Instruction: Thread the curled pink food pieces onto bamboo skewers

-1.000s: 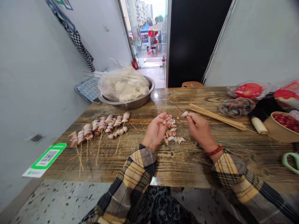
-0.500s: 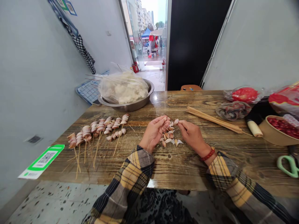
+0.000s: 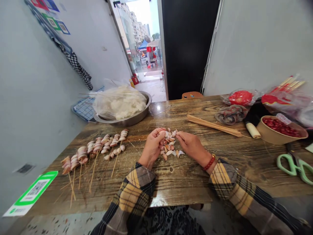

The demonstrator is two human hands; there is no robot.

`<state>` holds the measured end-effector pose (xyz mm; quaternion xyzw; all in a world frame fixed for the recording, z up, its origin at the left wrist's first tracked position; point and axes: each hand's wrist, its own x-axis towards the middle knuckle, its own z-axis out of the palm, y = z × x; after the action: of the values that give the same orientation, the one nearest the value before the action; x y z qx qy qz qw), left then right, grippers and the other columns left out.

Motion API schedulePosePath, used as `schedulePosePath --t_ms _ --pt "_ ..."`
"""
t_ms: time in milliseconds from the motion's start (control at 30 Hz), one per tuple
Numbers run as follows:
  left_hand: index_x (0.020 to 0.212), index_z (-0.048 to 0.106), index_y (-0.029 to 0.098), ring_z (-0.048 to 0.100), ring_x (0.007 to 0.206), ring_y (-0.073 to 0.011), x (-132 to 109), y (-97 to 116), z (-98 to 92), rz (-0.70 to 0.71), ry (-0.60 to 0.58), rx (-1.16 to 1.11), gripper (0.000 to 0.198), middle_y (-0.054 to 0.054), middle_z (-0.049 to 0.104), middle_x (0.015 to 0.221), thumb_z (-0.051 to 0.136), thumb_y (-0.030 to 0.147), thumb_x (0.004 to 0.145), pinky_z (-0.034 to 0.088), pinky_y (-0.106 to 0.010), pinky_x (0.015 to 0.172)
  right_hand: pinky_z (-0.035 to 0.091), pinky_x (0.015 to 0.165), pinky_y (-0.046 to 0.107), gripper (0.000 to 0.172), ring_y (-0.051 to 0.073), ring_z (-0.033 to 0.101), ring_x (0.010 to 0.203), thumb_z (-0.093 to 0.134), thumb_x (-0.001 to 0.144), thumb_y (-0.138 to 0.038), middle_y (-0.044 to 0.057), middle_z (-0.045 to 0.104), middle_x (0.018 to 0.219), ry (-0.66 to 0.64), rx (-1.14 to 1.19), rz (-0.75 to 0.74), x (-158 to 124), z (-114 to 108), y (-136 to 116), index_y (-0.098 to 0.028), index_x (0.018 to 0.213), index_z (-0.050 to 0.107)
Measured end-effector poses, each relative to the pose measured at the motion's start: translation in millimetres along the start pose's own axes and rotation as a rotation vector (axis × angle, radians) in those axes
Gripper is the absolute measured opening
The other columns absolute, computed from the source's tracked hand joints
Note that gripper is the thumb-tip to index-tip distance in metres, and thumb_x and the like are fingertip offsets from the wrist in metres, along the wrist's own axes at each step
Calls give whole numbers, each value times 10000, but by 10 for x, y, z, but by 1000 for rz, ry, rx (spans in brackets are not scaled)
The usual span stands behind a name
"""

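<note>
Between my hands lies a small pile of garlic cloves (image 3: 167, 148) with bits of loose skin. My right hand (image 3: 193, 146) is closed in a pinch on a single garlic clove (image 3: 174, 133) at the pile's far right side. My left hand (image 3: 153, 147) is on the pile's left side, its thumb and fingers pressed together; what it holds is hidden by the fingers. To the left, several wooden skewers threaded with garlic cloves (image 3: 97, 143) lie in a row, their bare ends pointing toward me.
A metal basin (image 3: 132, 120) with a plastic bag of pale, lumpy stuff stands at the back left. Bundled bare skewers (image 3: 212, 125) lie right of centre. Farther right are a crumpled cloth (image 3: 231, 114), a paper bowl (image 3: 271, 134) of red pieces and green-handled scissors (image 3: 288, 165).
The camera has turned, so the scene sits farther left and lower. My right hand, still pinching the clove, has come slightly closer to the pile. My left hand stays closed.
</note>
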<state>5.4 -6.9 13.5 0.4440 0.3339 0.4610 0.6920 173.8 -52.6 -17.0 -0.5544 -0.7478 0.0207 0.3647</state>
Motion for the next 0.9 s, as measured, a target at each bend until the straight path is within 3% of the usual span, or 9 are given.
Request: schedulePosePath --t_ms 233,667,900 --pt "1013 641 116 471 499 -36 14 15 -45 -7 -95 -107 352 22 575 637 761 231 703 403 -146 493 419 696 253 252 174 645 809 374 988 -247 57 693 894 -19 -20 9 17 37 -8 -205 902 608" --pt "706 535 138 345 417 -22 -1 28 -24 42 -29 -70 330 53 477 567 714 413 742 292 -142 395 414 672 254 238 173 624 743 399 977 -254 46 678 816 -13 25 -15 8 32 31 -208 876 609" --pt "824 564 140 417 449 -38 8 1 -51 24 -44 -142 246 36 517 618 677 355 786 346 -146 415 425 696 253 229 174 630 784 410 968 -253 48 692 858 -34 74 -21 -11 17 33 -213 916 630"
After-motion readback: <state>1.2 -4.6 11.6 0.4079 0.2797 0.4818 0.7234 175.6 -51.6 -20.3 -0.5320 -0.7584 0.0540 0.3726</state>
